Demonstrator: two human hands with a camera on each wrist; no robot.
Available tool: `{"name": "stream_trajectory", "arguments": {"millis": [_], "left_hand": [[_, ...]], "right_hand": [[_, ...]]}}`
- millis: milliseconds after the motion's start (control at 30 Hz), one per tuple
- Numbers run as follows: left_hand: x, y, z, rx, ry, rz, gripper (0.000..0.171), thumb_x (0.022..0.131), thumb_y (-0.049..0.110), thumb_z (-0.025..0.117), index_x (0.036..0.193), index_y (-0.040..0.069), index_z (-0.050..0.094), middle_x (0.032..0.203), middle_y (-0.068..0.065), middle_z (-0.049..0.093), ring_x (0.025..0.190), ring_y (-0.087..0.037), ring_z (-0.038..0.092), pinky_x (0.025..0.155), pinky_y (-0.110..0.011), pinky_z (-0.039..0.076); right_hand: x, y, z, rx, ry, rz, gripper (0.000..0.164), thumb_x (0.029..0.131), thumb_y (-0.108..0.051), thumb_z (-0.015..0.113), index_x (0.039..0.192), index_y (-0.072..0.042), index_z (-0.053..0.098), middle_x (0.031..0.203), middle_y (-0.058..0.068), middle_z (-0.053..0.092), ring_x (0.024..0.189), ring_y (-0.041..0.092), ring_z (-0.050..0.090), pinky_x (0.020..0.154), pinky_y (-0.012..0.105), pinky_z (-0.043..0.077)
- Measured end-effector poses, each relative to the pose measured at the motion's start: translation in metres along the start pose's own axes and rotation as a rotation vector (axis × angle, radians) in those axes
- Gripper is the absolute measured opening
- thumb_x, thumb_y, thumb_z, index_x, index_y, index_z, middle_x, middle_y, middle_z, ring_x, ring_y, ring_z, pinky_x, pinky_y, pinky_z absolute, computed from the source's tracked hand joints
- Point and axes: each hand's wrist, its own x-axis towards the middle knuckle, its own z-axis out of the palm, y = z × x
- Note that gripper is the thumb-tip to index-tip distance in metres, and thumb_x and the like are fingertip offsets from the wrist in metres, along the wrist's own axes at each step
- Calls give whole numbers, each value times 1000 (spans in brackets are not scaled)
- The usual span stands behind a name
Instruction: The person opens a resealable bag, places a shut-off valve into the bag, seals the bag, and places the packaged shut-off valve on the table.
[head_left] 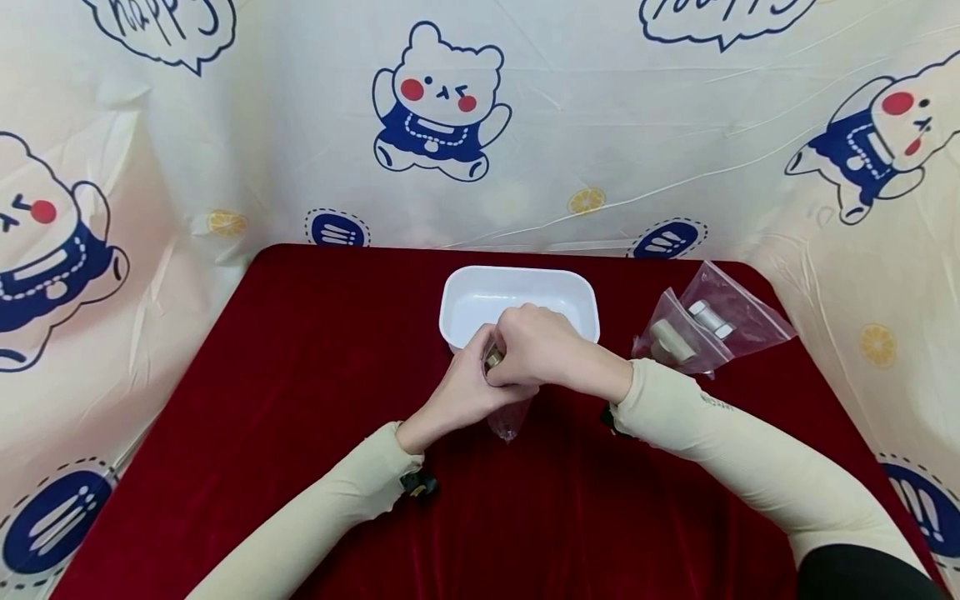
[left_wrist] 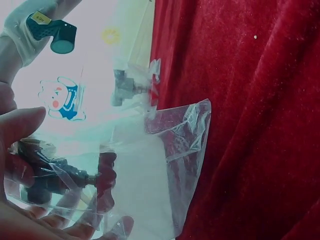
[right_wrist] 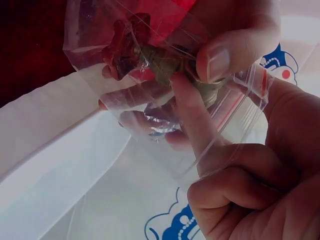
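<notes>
A clear zip bag [head_left: 510, 421] hangs from my left hand [head_left: 457, 387], whose fingers curl round it. In the right wrist view, a brass valve [right_wrist: 167, 67] with a red handle [right_wrist: 122, 50] lies inside this bag. My right hand [head_left: 536, 342] is at the bag's mouth, pinching the valve's body; its other fingers are folded in. Both hands meet just in front of a white rectangular tray [head_left: 517, 279]. From the head view only a bit of brass shows between the hands. The left wrist view shows the bagged valve [left_wrist: 60, 172] darkly, with fingers behind the plastic.
To the right on the dark red cloth [head_left: 315, 358] lie two overlapping zip bags. One contains a silvery cylindrical fitting [head_left: 710, 319], the other a beige piece [head_left: 671, 342]. A printed curtain [head_left: 300, 125] stands behind and beside the table.
</notes>
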Motion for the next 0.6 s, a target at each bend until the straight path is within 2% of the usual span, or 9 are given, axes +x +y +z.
{"name": "stream_trajectory", "arguments": {"millis": [133,367,600], "left_hand": [[0,-2,2,2,17,3,50,85,21,88,119,12,51,111,2,67,100,-13,63,90,-34,52],[-3,-3,4,-16,17,-4,52,89,17,85,124,9,48,119,-2,62,109,-16,59,95,-36,48],[-6,-4,6,25,21,-44,52,89,19,84,124,9,46,111,-3,62,99,-16,59,90,-35,48]], "right_hand": [[1,-1,4,-7,2,24,40,71,-25,79,52,-20,44,51,-9,36,58,12,38,48,32,37],[4,-2,11,-14,-9,40,40,73,-24,78,53,-20,44,55,-7,39,58,13,41,49,35,43],[3,1,18,9,-4,25,39,73,-20,75,54,-21,41,54,-8,36,56,12,38,47,33,38]]}}
